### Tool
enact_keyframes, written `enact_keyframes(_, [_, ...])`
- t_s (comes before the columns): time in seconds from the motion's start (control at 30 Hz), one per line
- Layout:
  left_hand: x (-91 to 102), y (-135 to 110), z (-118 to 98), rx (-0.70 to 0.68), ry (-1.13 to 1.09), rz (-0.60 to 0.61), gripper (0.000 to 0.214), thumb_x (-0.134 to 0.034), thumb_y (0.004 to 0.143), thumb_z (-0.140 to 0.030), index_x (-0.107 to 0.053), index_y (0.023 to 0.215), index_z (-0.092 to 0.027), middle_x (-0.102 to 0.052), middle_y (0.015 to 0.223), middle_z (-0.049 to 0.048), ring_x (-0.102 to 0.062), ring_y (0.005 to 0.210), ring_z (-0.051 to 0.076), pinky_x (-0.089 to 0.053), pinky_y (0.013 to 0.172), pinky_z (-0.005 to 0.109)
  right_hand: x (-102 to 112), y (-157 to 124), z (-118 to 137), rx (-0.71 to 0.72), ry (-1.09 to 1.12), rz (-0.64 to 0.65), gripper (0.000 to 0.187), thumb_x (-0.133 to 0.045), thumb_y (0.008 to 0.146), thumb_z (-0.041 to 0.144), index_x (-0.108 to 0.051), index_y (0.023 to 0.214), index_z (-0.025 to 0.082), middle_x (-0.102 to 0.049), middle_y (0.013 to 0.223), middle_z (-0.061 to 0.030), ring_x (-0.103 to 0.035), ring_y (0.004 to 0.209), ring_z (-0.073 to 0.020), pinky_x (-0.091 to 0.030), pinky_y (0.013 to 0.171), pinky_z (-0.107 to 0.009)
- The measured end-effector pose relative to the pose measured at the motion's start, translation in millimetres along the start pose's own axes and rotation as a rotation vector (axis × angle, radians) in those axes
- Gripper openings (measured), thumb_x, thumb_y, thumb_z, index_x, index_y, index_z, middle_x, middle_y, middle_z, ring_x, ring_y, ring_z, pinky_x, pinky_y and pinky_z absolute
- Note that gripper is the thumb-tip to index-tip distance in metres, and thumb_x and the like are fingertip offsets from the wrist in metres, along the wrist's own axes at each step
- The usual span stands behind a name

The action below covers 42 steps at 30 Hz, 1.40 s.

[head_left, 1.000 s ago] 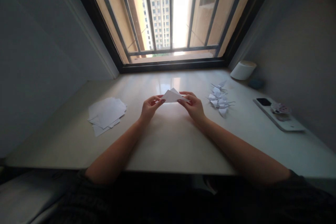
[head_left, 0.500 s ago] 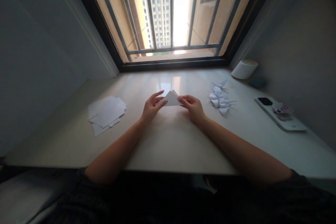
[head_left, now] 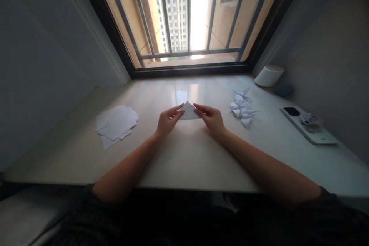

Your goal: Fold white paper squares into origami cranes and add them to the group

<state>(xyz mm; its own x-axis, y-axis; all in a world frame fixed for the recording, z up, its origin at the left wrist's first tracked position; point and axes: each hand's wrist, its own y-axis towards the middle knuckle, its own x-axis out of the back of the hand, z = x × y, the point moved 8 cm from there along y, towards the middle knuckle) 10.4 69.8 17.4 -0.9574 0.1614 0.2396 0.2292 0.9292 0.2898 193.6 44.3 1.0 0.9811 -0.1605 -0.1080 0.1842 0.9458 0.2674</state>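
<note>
A small sheet of white paper [head_left: 188, 112], folded to a triangle with its point away from me, is held between my two hands over the middle of the white tabletop [head_left: 187, 157]. My left hand [head_left: 169, 118] pinches its left edge between thumb and fingers. On the opposite edge, my right hand [head_left: 211, 118] has the same kind of pinch, thumb on the near face. The fingertips behind the paper are partly hidden.
Loose white paper sheets [head_left: 118, 123] lie piled at the left. Several folded paper cranes [head_left: 242, 105] are clustered right of my hands. Farther right lies a phone [head_left: 308, 125], and a white cylindrical object [head_left: 269, 76] stands by the wall. A barred window [head_left: 188, 19] rises behind.
The two paper tips that stood apart now line up as one point. My left fingers have closed from a looser spread onto the paper, and the paper sits slightly nearer me.
</note>
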Motion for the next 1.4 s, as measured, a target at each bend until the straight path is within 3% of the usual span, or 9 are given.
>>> enact_keyframes(0.33, [2.1, -3, -7, -0.079, 0.026, -0.062, 0.042, -0.07, 0.077, -0.04, -0.069, 0.115, -0.022, -0.075, 0.096, 0.0065, -0.068, 0.082, 0.018, -0.053, 0.07, 0.027, -1, -2, 7, 0.069, -0.034, 0.024, 0.026, -0.072, 0.074, 0.037, -0.076, 0.096, 0.025, -0.075, 0.094, -0.0039, -0.065, 0.084, -0.0197, -0.051, 0.073, -0.032])
enact_keyframes(0.53, [3.3, -4, -8, -0.071, 0.072, -0.085, 0.039, -0.07, 0.077, -0.041, -0.071, 0.111, -0.022, -0.074, 0.101, 0.0072, -0.067, 0.075, 0.017, -0.052, 0.065, 0.027, -5, -4, 5, 0.068, -0.057, 0.071, 0.035, -0.07, 0.077, 0.038, -0.072, 0.109, 0.024, -0.073, 0.098, -0.0061, -0.063, 0.083, -0.0189, -0.05, 0.074, -0.032])
enact_keyframes(0.83, [1.6, -5, -11, -0.095, 0.121, -0.068, 0.037, -0.069, 0.078, -0.041, -0.071, 0.11, -0.023, -0.073, 0.104, 0.0067, -0.064, 0.075, 0.016, -0.05, 0.063, 0.026, -9, -8, 18, 0.164, -0.196, 0.113, 0.032, -0.064, 0.082, 0.039, -0.072, 0.109, 0.024, -0.066, 0.089, -0.0049, -0.057, 0.075, -0.0162, -0.045, 0.064, -0.029])
enact_keyframes(1.4, [1.9, -6, -13, -0.097, 0.203, -0.07, 0.035, -0.067, 0.079, -0.043, -0.073, 0.107, -0.024, -0.076, 0.094, 0.0051, -0.064, 0.069, 0.016, -0.051, 0.064, 0.027, -8, -8, 18, 0.166, -0.19, 0.091, 0.029, -0.064, 0.082, 0.04, -0.074, 0.104, 0.024, -0.065, 0.086, -0.0051, -0.057, 0.078, -0.0167, -0.046, 0.063, -0.027])
